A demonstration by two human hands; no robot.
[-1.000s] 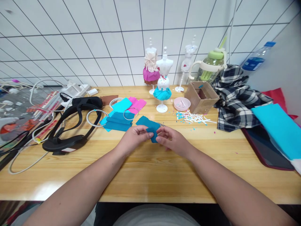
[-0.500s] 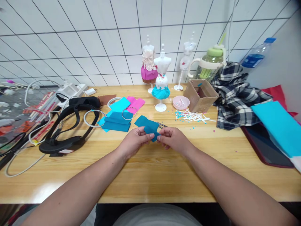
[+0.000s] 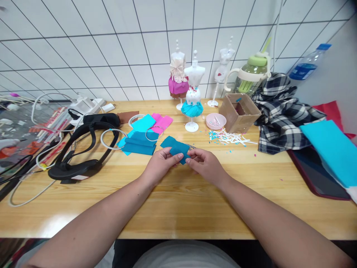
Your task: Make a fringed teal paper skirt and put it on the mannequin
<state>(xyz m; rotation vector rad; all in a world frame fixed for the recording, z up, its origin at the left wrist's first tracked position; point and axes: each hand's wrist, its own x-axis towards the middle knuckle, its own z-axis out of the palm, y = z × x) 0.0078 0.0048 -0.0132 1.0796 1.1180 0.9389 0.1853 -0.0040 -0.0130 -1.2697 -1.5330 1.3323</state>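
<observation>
A small dark teal piece [image 3: 179,149] of paper or cloth is between my hands, above the wooden table. Thumb and fingers of my left hand [image 3: 166,160] pinch its lower left part. My right hand [image 3: 201,160] has its fingertips closed at the lower right corner of the same piece. Another teal part shows behind it, at its upper left. Partly hidden behind the piece and my right fingers lie scissors [image 3: 192,146]. Further left are folded teal sheets [image 3: 140,144], a light blue sheet [image 3: 143,123] and a pink sheet [image 3: 162,122], with a thin ring on top.
Small dress forms stand at the back, one with a blue skirt [image 3: 192,109]. Right of them are a pink bowl [image 3: 215,121], paper scraps [image 3: 231,137], a cardboard box [image 3: 239,112] and a checked cloth [image 3: 275,123]. A black headset [image 3: 75,169] and cables lie left.
The teal piece between my fingers now looks flatter and wider at the front. My hands have barely moved, and the whole view has shifted slightly.
</observation>
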